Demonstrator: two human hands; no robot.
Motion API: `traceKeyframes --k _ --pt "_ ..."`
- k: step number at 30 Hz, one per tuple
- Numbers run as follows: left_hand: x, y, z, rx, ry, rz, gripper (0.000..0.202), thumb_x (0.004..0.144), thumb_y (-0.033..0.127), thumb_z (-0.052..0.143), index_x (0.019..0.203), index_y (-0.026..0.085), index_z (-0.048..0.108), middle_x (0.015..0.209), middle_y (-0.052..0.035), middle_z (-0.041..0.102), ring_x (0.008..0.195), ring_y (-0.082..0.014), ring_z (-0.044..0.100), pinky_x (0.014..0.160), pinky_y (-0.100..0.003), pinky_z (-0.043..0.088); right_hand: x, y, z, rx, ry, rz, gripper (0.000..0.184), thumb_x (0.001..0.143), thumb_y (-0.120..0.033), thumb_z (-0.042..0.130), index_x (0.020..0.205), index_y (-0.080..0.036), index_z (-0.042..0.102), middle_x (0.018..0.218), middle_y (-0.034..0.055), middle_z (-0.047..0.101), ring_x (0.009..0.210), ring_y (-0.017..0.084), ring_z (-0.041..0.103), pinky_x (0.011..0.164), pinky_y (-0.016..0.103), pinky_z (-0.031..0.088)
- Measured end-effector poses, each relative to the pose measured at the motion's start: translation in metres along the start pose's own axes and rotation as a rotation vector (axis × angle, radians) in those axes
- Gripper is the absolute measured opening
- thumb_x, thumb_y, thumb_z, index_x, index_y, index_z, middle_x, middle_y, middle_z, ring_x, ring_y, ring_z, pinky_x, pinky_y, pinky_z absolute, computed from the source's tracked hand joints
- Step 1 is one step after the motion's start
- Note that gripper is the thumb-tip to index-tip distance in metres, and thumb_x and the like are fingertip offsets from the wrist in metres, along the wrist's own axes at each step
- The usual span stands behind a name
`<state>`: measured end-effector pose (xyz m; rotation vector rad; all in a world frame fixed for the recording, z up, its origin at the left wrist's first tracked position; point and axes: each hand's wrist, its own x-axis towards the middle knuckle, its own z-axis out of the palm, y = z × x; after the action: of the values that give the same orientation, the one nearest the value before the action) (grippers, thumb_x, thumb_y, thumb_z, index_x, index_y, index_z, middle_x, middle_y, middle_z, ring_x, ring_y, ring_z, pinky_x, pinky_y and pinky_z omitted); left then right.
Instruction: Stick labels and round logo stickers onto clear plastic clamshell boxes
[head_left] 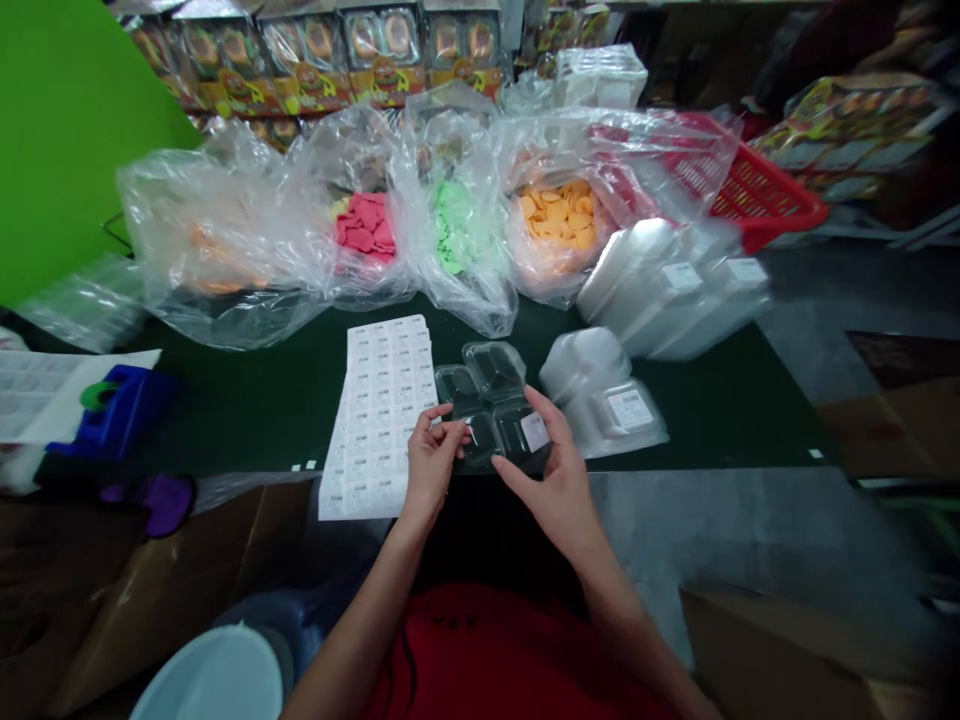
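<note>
A clear plastic clamshell container (491,370) stands open in front of me, close to the table's front edge. My left hand (433,455) pinches its near left side between thumb and fingers. Around the near right corner, beside a white label (535,432) on the container, curls my right hand (555,480), thumb and forefinger apart on its edge. To the left lie long sheets of printed labels (382,410), overhanging the front edge. Just right of my hands is a small pile of closed clear containers (619,405), one with a label on top.
Plastic bags hold pink pieces (365,228), green pieces (452,225) and orange discs (556,215) along the back. Stacked clear containers (675,290) and a red basket (772,195) stand right. A blue tape dispenser (112,410) sits left. Boxed toy burgers (382,50) line the rear.
</note>
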<state>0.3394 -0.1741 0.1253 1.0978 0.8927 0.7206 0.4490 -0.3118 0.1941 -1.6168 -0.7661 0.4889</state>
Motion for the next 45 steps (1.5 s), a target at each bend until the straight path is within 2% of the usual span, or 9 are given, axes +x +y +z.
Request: traceKeyframes --k 4,8,12,19,23,28,31,34,45 --pt "0.01 -0.012 0.007 0.205 0.01 0.068 0.044 0.085 0.041 0.077 0.118 0.017 0.062 0.091 -0.0033 0.068 0.071 -0.0145 0.068 0.052 -0.021 0.05 -0.006 -0.034 -0.048 -0.484 0.203 -0.173 0.061 0.096 -0.037 0.07 0.154 -0.037 0.051 0.165 0.0083 0.041 0.152 0.035 0.038 0.123 0.062 0.035" --pt "0.013 -0.014 0.004 0.502 0.032 0.238 0.034 0.092 0.034 0.069 0.122 0.02 0.064 0.111 -0.008 0.065 0.08 -0.0156 0.066 0.057 -0.025 0.056 0.001 -0.03 -0.088 -0.787 0.263 -0.191 0.059 0.097 -0.048 0.066 0.152 -0.035 0.053 0.164 0.0122 0.042 0.148 0.041 0.039 0.117 0.068 0.032" --pt "0.008 -0.005 -0.004 0.718 0.047 0.443 0.022 0.096 0.027 0.063 0.117 0.02 0.066 0.117 -0.0098 0.066 0.087 -0.0176 0.067 0.066 -0.028 0.056 0.016 -0.007 -0.098 -0.868 0.145 -0.143 0.056 0.098 -0.05 0.061 0.152 -0.035 0.053 0.162 0.0123 0.046 0.145 0.041 0.042 0.115 0.067 0.032" --pt "-0.018 0.021 -0.038 0.722 0.09 0.428 0.018 0.099 0.03 0.06 0.11 0.021 0.07 0.11 -0.0071 0.073 0.085 -0.0176 0.068 0.069 -0.028 0.054 0.018 -0.014 -0.098 -0.831 0.202 -0.151 0.058 0.096 -0.058 0.065 0.147 -0.031 0.058 0.161 0.0151 0.048 0.148 0.044 0.042 0.119 0.075 0.022" --pt "-0.035 0.033 -0.082 0.722 0.23 0.396 0.02 0.099 0.035 0.063 0.11 0.021 0.073 0.107 -0.007 0.076 0.089 -0.0196 0.069 0.075 -0.029 0.054 -0.02 -0.027 -0.064 -0.427 0.162 -0.166 0.036 0.095 -0.049 0.072 0.125 -0.03 0.072 0.14 0.0105 0.066 0.133 0.035 0.059 0.113 0.057 0.044" --pt "-0.054 0.032 -0.122 0.775 0.216 0.317 0.019 0.098 0.037 0.065 0.098 0.022 0.076 0.097 -0.0056 0.078 0.08 -0.0195 0.068 0.073 -0.028 0.051 -0.067 0.04 0.039 0.188 -0.566 0.435 0.03 0.083 -0.049 0.081 0.097 -0.023 0.081 0.096 0.0084 0.08 0.086 0.025 0.073 0.077 0.039 0.056" --pt "-0.066 0.027 -0.127 0.837 0.118 0.34 0.017 0.099 0.032 0.062 0.098 0.022 0.076 0.098 -0.0063 0.077 0.082 -0.0203 0.068 0.076 -0.03 0.053 -0.078 0.078 0.094 0.41 -0.503 0.726 0.053 0.065 -0.045 0.093 0.11 -0.021 0.08 0.103 0.0082 0.081 0.087 0.023 0.073 0.071 0.033 0.054" --pt "-0.075 0.021 -0.127 0.902 0.05 0.387 0.017 0.101 0.026 0.058 0.099 0.022 0.074 0.101 -0.0076 0.076 0.095 -0.0229 0.07 0.086 -0.034 0.055 -0.079 0.085 0.125 0.546 -0.45 0.795 0.048 0.065 -0.046 0.093 0.101 -0.017 0.081 0.096 0.0095 0.082 0.083 0.021 0.073 0.069 0.028 0.05" --pt "-0.082 0.004 -0.144 1.062 -0.107 0.495 0.02 0.102 0.016 0.056 0.104 0.021 0.075 0.111 -0.0116 0.075 0.107 -0.0254 0.071 0.096 -0.042 0.059 -0.07 0.08 0.159 0.498 -0.311 0.73 0.035 0.066 -0.046 0.086 0.085 -0.018 0.079 0.085 0.0066 0.08 0.078 0.022 0.069 0.066 0.031 0.052"
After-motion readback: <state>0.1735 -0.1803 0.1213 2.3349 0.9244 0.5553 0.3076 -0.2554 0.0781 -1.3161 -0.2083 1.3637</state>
